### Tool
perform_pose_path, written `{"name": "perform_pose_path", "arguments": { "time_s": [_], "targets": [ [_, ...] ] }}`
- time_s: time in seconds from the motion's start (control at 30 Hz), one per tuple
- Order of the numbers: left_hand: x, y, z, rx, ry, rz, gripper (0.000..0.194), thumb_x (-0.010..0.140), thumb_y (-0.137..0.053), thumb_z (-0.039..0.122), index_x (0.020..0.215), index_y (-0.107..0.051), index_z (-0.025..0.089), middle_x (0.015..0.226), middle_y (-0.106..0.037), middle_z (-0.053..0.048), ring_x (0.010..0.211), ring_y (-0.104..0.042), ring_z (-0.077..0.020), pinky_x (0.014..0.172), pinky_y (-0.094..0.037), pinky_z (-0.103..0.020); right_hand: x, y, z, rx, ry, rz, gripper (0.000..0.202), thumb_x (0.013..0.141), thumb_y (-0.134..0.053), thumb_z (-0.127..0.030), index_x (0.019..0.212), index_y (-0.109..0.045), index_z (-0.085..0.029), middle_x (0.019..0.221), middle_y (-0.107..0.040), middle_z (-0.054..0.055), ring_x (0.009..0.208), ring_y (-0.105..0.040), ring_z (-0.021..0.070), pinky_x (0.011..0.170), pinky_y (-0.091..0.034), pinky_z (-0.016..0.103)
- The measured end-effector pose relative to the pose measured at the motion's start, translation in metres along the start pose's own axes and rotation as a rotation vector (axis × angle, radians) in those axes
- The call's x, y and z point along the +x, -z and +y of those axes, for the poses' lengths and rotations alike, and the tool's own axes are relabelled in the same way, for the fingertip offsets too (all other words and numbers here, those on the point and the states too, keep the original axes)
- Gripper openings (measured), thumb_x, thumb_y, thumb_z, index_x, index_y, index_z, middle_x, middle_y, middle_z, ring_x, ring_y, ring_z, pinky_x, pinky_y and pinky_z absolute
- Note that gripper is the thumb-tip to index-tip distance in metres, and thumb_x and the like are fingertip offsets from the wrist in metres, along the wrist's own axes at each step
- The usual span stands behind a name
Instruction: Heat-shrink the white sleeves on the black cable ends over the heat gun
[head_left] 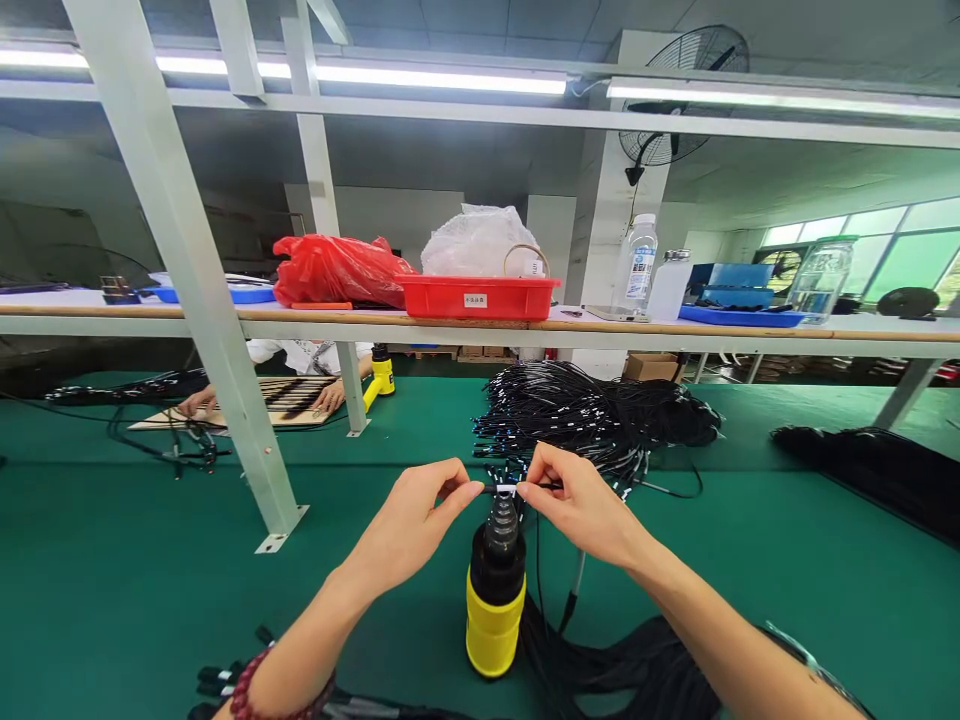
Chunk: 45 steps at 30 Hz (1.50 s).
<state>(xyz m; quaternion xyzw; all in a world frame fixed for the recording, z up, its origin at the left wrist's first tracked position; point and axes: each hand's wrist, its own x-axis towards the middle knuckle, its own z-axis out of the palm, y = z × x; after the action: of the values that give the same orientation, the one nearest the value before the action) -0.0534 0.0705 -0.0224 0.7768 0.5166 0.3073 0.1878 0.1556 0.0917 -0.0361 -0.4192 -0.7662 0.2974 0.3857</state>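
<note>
A thin black cable with a white sleeve (506, 488) is stretched level between my two hands. My left hand (426, 512) pinches its left end between thumb and forefinger. On the other side my right hand (577, 500) pinches the cable just right of the white part. Directly beneath the sleeve stands a yellow and black heat gun (495, 620), upright, its ribbed nozzle (502, 520) pointing up. The cable is right at the nozzle's mouth; whether they touch I cannot tell. Behind my hands lies a large bundle of black cables (592, 405) with white and blue ends.
More black cables (630, 665) lie by the heat gun's base and at the right (877, 480). A white post (225, 370) rises at left. A shelf above carries a red bin (480, 298) and bottles. Across the bench are a co-worker's hands (328, 398) and another yellow heat gun (382, 372).
</note>
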Motion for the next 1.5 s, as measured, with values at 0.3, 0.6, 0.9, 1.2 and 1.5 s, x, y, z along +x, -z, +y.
{"name": "perform_pose_path", "arguments": {
  "time_s": [0.3, 0.6, 0.9, 1.2, 1.5],
  "targets": [
    [0.002, 0.0, 0.0, -0.077, -0.013, 0.024, 0.026, 0.089, -0.053, 0.042, 0.073, -0.051, 0.021, 0.071, -0.053, 0.005, 0.069, -0.046, -0.0142, 0.062, -0.033, -0.025, -0.001, 0.005, -0.003, -0.107, 0.017, -0.029, 0.016, 0.086, -0.055, -0.025, 0.077, -0.066, -0.018, 0.069, -0.063, -0.001, 0.061, -0.051, 0.0125, 0.055, -0.036, 0.023],
    [0.001, 0.002, -0.001, -0.018, 0.026, -0.018, 0.053, 0.096, -0.028, 0.054, 0.066, -0.055, 0.02, 0.063, -0.056, 0.002, 0.064, -0.053, -0.0157, 0.062, -0.035, -0.027, -0.003, 0.011, -0.012, -0.185, 0.1, -0.009, 0.019, 0.087, -0.056, -0.021, 0.073, -0.068, -0.018, 0.066, -0.065, -0.002, 0.06, -0.049, 0.0115, 0.056, -0.033, 0.023],
    [0.003, 0.002, 0.0, -0.056, 0.011, 0.0, 0.041, 0.093, -0.041, 0.05, 0.07, -0.056, 0.02, 0.067, -0.057, 0.003, 0.065, -0.049, -0.0151, 0.058, -0.034, -0.025, 0.0, 0.009, -0.009, -0.166, 0.09, 0.0, 0.015, 0.084, -0.059, -0.019, 0.073, -0.069, -0.018, 0.066, -0.065, -0.002, 0.06, -0.05, 0.0112, 0.055, -0.034, 0.022],
    [0.003, 0.001, -0.001, -0.092, -0.028, 0.042, 0.024, 0.089, -0.051, 0.04, 0.077, -0.058, 0.021, 0.073, -0.059, 0.002, 0.071, -0.05, -0.0163, 0.066, -0.037, -0.027, -0.002, 0.009, -0.007, -0.16, 0.073, 0.003, 0.012, 0.082, -0.06, -0.02, 0.075, -0.069, -0.018, 0.069, -0.067, -0.001, 0.061, -0.053, 0.012, 0.056, -0.037, 0.023],
    [0.0, 0.001, 0.005, -0.1, 0.007, 0.017, 0.04, 0.094, -0.039, 0.048, 0.069, -0.053, 0.02, 0.066, -0.057, 0.002, 0.064, -0.049, -0.0151, 0.059, -0.034, -0.026, -0.002, 0.013, -0.01, -0.252, 0.117, -0.006, 0.029, 0.092, -0.052, -0.027, 0.07, -0.069, -0.018, 0.06, -0.061, -0.002, 0.055, -0.044, 0.0114, 0.054, -0.029, 0.024]
  ]
}}
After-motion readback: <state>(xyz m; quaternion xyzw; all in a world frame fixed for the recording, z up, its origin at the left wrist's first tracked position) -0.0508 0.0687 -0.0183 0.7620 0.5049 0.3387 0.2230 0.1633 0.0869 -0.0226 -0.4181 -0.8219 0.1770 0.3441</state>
